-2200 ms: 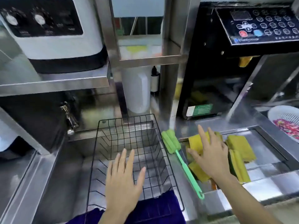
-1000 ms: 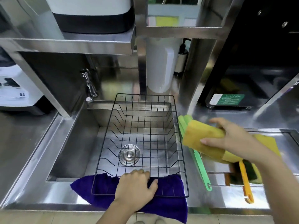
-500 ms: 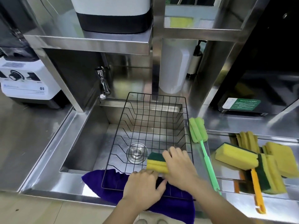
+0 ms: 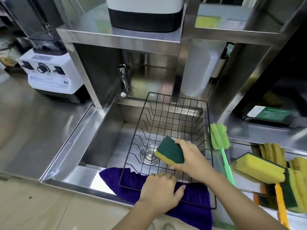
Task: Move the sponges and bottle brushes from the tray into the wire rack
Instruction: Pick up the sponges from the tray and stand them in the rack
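Note:
A black wire rack (image 4: 167,103) sits over the steel sink. My right hand (image 4: 191,159) holds a yellow sponge with a green scouring face (image 4: 171,152), tilted, inside the rack above its near half. My left hand (image 4: 159,191) grips the rack's near rim on top of a purple cloth (image 4: 191,206). On the right, the steel tray (image 4: 239,144) holds several yellow and green sponges (image 4: 260,168). A green bottle brush (image 4: 219,138) lies along the tray's left edge. An orange brush handle (image 4: 281,203) sticks out near the front.
A chrome tap (image 4: 123,80) hangs over the sink's back left. A white blender base (image 4: 49,75) stands on the left counter. A white container (image 4: 197,70) is behind the rack under a steel shelf. A black machine with a green label (image 4: 269,113) stands at the right.
My right hand has lifted and tilted the sponge inside the rack, turning its green face up. My left hand stays on the rack's near rim. The view shifted slightly left.

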The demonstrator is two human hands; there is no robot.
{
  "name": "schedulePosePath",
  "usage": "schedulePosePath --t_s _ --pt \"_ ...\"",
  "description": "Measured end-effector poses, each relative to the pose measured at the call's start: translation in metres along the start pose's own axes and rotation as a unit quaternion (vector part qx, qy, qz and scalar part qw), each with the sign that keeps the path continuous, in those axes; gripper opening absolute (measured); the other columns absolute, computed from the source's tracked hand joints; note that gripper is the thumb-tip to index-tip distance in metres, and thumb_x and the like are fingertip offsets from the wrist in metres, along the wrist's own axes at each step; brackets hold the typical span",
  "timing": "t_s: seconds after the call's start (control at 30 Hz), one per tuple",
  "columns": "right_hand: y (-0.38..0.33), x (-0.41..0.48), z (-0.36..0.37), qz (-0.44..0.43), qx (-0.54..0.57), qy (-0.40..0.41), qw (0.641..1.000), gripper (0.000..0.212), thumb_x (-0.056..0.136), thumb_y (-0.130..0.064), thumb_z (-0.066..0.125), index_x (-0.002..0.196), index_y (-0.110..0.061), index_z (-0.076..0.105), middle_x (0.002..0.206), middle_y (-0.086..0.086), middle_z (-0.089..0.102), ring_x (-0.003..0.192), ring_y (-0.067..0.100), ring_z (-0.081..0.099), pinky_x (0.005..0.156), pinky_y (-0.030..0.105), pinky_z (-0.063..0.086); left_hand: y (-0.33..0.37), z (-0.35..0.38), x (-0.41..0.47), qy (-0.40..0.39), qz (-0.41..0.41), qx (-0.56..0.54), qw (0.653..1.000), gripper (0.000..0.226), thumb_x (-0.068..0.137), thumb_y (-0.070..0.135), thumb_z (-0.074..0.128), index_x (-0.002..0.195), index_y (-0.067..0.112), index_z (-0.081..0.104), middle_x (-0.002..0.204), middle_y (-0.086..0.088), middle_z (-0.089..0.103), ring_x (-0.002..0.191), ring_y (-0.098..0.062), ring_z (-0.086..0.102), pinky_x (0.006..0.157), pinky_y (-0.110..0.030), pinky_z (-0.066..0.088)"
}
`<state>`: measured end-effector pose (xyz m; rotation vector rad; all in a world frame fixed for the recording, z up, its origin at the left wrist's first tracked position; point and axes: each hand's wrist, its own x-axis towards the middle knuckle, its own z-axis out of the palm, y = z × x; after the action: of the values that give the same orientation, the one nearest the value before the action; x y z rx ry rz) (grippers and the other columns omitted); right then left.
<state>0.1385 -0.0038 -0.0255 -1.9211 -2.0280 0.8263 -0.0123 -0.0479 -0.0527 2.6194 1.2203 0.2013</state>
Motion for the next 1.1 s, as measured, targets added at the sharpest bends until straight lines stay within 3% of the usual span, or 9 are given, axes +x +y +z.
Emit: schedulePosePath --t_s 0.13,0.27,0.33,0.43,0.63,0.77,0.87,0.93,1.1 --pt "-0.014 0.017 0.015 -0.038 0.025 -0.069 0.997 0.085 0.066 -0.039 0.078 0.137 -0.031 0.03 0.127 -0.002 0.043 0.118 0.016 0.034 0.095 0.034 0.037 0.0 -0.008 0.002 0.015 0.001 -0.004 1.0 0.048 0.093 0.047 0.03 0.094 0.008 0.058 0.091 -0.011 0.065 0.083 -0.028 0.057 0.064 -0.036 0.039" --pt "-0.018 0.027 0.033 -0.053 0.05 -0.149 0.986 0.077 0.074 -0.036 0.073 0.139 -0.034 0.032 0.117 -0.002 0.041 0.113 0.015 0.033 0.093 0.03 0.033 0.003 -0.017 -0.004 0.002 0.019 0.006 1.0 0.041 0.086 0.04 0.038 0.066 0.015 0.062 0.058 -0.001 0.064 0.051 -0.018 0.057 0.041 -0.023 0.04" --pt "-0.016 0.03 0.037 -0.057 0.049 -0.182 0.98 0.072 0.077 -0.038 0.069 0.139 -0.037 0.032 0.113 -0.007 0.038 0.111 0.012 0.031 0.091 0.028 0.031 0.003 -0.015 -0.005 0.024 0.021 0.013 0.999 0.039 0.085 0.039 0.04 0.061 0.017 0.061 0.053 0.001 0.062 0.047 -0.015 0.055 0.038 -0.022 0.036" --pt "-0.012 0.031 0.038 -0.046 0.085 -0.211 0.973 0.063 0.083 -0.04 0.061 0.139 -0.038 0.032 0.128 -0.003 0.041 0.121 0.014 0.035 0.096 0.026 0.032 0.003 -0.015 -0.005 0.023 0.012 0.02 0.999 0.038 0.085 0.04 0.04 0.062 0.018 0.061 0.054 0.002 0.062 0.048 -0.014 0.054 0.041 -0.023 0.037" --pt "-0.025 0.03 0.041 -0.04 0.06 -0.152 0.986 0.052 0.08 -0.022 0.068 0.127 -0.029 0.046 0.128 -0.002 0.049 0.119 0.018 0.04 0.096 0.032 0.035 0.002 -0.013 -0.003 0.004 0.004 0.031 1.0 0.04 0.084 0.04 0.039 0.064 0.017 0.065 0.056 0.0 0.064 0.051 -0.015 0.057 0.05 -0.024 0.043" --pt "-0.035 0.031 0.037 -0.035 -0.036 -0.153 0.987 0.053 0.08 -0.026 0.068 0.128 -0.028 0.044 0.136 -0.002 0.05 0.122 0.021 0.042 0.1 0.038 0.031 0.004 -0.013 -0.002 -0.033 -0.014 0.025 0.999 0.041 0.085 0.04 0.037 0.073 0.015 0.067 0.063 -0.003 0.067 0.059 -0.019 0.061 0.055 -0.028 0.047" --pt "-0.039 0.029 0.029 -0.037 -0.064 -0.185 0.98 0.056 0.084 -0.032 0.062 0.135 -0.028 0.038 0.141 -0.001 0.047 0.128 0.023 0.041 0.104 0.041 0.028 0.01 -0.013 0.002 -0.041 -0.014 0.029 0.999 0.037 0.087 0.04 0.041 0.085 0.014 0.068 0.074 -0.007 0.069 0.067 -0.024 0.062 0.058 -0.033 0.048" --pt "-0.038 0.024 0.022 -0.051 -0.065 -0.2 0.976 0.053 0.088 -0.034 0.056 0.137 -0.028 0.037 0.141 0.001 0.047 0.128 0.024 0.04 0.104 0.043 0.029 0.017 -0.014 0.003 -0.037 0.001 0.03 0.999 0.033 0.086 0.038 0.044 0.083 0.016 0.068 0.073 -0.005 0.069 0.065 -0.023 0.061 0.058 -0.031 0.047" --pt "-0.018 0.006 -0.007 -0.033 -0.02 -0.092 0.995 0.045 0.091 -0.033 0.051 0.133 -0.017 0.045 0.135 0.01 0.05 0.125 0.028 0.044 0.106 0.045 0.034 0.029 -0.005 0.009 -0.005 0.033 -0.009 0.999 0.058 0.087 0.055 0.018 0.102 0.016 0.059 0.092 -0.005 0.066 0.084 -0.025 0.056 0.072 -0.036 0.039"
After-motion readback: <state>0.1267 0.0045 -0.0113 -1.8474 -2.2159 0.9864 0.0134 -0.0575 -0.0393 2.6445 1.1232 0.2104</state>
